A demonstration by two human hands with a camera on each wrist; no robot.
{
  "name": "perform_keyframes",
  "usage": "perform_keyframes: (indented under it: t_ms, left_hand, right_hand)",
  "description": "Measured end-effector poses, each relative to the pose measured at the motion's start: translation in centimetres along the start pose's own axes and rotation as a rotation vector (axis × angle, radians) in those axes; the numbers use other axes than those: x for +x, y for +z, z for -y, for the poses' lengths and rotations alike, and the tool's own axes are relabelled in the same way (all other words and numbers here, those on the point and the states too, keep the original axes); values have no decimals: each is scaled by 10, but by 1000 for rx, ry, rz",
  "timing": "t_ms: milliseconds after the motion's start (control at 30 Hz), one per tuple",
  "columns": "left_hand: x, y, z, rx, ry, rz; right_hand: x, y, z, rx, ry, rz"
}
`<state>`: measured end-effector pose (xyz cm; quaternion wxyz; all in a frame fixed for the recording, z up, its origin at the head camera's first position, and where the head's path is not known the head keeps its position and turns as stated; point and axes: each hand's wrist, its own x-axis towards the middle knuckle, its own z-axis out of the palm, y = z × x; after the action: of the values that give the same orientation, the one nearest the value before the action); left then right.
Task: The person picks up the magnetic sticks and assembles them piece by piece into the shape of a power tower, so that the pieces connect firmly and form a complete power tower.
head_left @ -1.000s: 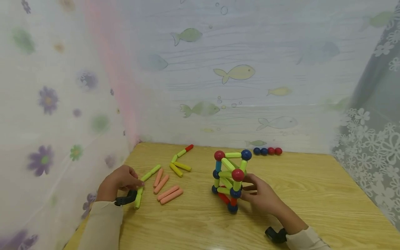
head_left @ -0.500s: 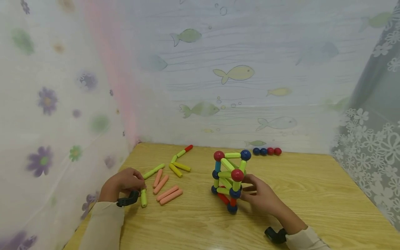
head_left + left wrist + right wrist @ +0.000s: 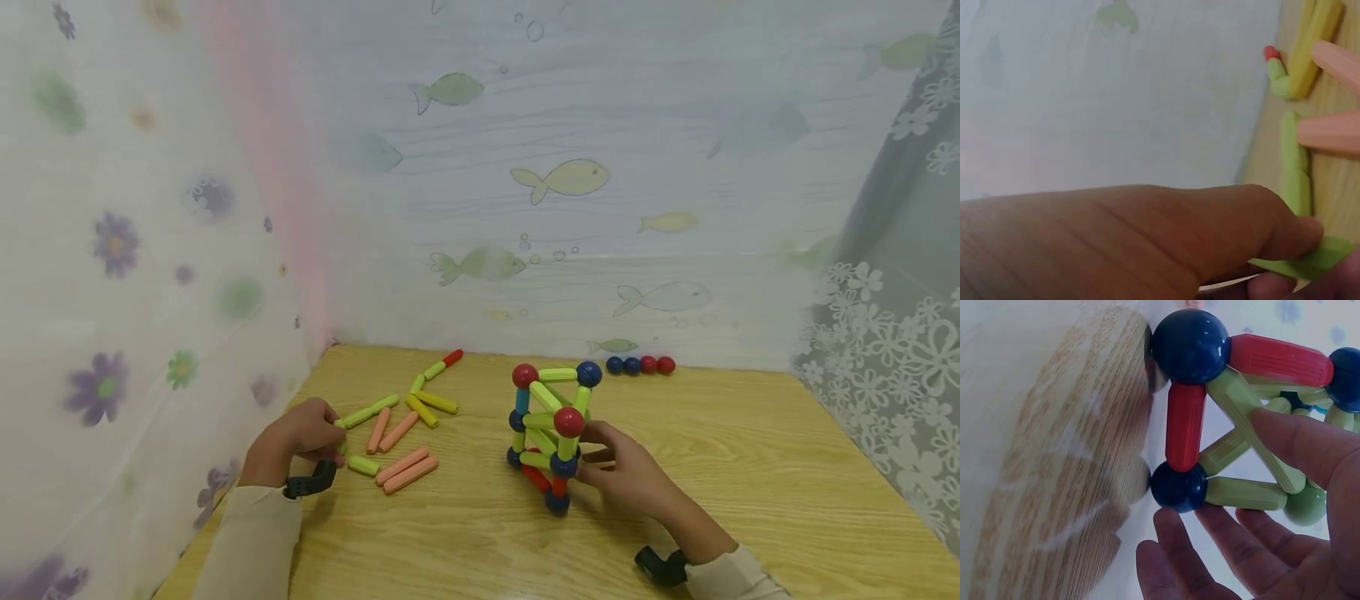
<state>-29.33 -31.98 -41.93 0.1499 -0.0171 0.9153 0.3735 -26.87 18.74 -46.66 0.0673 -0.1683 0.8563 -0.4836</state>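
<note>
My left hand (image 3: 300, 437) pinches a lime-green magnetic rod (image 3: 1329, 253) between thumb and fingers at the table's left side. Two lime rods joined end to end (image 3: 369, 412) run away from the fingertips, and another lime rod (image 3: 364, 466) points right toward the peach rods. My right hand (image 3: 626, 471) holds the standing ball-and-rod frame (image 3: 542, 421) from its right side. In the right wrist view the thumb lies against a lime diagonal rod (image 3: 1254, 431), with the fingers below, close to a dark blue ball (image 3: 1179, 486) and a green ball (image 3: 1305, 505).
Two pairs of peach rods (image 3: 411, 475) lie between the hands. Behind them are two yellow rods (image 3: 437, 402) and a chain of lime rods ending in a red rod (image 3: 452, 358). Blue and red balls (image 3: 641, 365) line up near the back edge, by the fish-patterned curtain (image 3: 570, 250).
The lower lime rod by my left hand has swung from pointing toward me to pointing right. One upper peach rod has shifted right. My right hand and the frame stay put.
</note>
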Motion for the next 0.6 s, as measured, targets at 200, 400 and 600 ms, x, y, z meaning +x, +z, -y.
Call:
perform_keyframes:
  t_ms: [200,400,600]
  left_hand:
    - [-9,0,-37,82,240,-67]
    - [-31,33,-106,94,466,-305]
    - [-56,82,-170,-79,648,-431]
  right_hand:
    - [-1,1,0,-8,9,-20]
    - [0,3,3,14,16,-30]
    - [-1,8,7,-36,45,-49]
